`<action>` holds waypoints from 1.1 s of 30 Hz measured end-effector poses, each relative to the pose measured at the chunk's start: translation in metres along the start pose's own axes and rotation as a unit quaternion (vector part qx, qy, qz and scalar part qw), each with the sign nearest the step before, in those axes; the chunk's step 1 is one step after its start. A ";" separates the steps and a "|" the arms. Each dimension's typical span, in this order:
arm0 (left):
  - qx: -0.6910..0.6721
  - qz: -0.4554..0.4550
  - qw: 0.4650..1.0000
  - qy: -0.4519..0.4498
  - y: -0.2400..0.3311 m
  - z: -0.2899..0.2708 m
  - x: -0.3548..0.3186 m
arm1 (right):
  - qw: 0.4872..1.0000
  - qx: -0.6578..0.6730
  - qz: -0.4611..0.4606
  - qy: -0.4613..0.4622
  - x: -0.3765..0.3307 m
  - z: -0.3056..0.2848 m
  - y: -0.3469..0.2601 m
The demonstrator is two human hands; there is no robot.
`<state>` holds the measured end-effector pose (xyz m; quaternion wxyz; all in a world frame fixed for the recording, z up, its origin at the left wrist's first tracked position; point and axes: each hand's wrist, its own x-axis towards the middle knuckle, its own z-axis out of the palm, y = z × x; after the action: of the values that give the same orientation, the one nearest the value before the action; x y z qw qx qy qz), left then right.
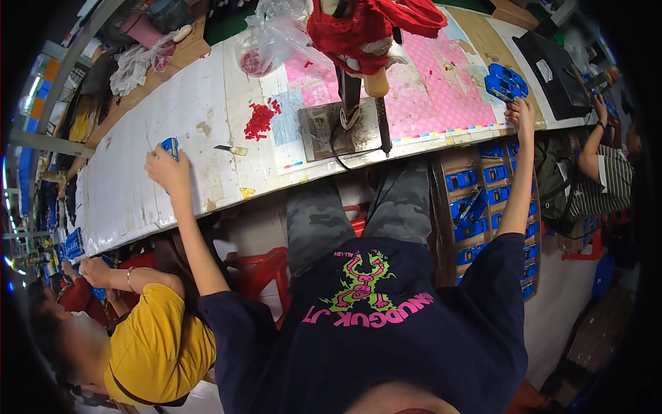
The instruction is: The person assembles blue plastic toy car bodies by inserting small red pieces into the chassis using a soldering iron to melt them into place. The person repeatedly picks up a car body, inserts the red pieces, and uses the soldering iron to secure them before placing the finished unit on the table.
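Note:
My left hand (166, 170) is stretched out over the left part of the white worktable (131, 176), its fingers closed round a small blue plastic piece (169, 146) with a dark part. Far to the right, my right hand (522, 114) has bent fingers at the near edge of a cluster of blue plastic pieces (506, 83), gripping one at that edge. Between my hands stands a bench tool (376, 83) with a metal base plate and a red cloth wrapped over its top. A pile of small red pieces (260, 121) lies left of it.
A box cutter (231, 150) rests near my left hand. Trays of blue pieces (476, 207) stand below the table edge at right. A black box (552, 76) sits at the far right. A co-worker in yellow (162, 334) is at left, another person in stripes (610, 176) at right.

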<state>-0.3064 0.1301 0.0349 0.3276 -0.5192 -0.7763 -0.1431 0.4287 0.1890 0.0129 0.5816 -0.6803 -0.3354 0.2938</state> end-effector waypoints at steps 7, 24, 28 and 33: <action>-0.401 0.185 0.891 -0.108 0.095 -0.056 -0.037 | 0.997 0.080 -0.004 0.016 -0.017 0.003 0.004; -0.277 0.095 0.955 -0.051 0.137 -0.057 -0.058 | 0.904 0.395 -0.007 -0.164 -0.220 -0.014 -0.037; -0.282 0.114 0.952 -0.021 0.138 -0.058 -0.059 | 0.913 0.337 -0.063 -0.222 -0.257 0.007 -0.058; -0.460 0.052 0.886 -0.004 0.140 -0.129 -0.060 | 0.914 0.265 -0.084 -0.296 -0.306 0.030 -0.087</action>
<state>-0.1191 0.0735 0.0755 0.0561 -0.6517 -0.5966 -0.4650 0.2105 -0.0291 0.0978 0.6373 -0.3519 -0.4580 0.5101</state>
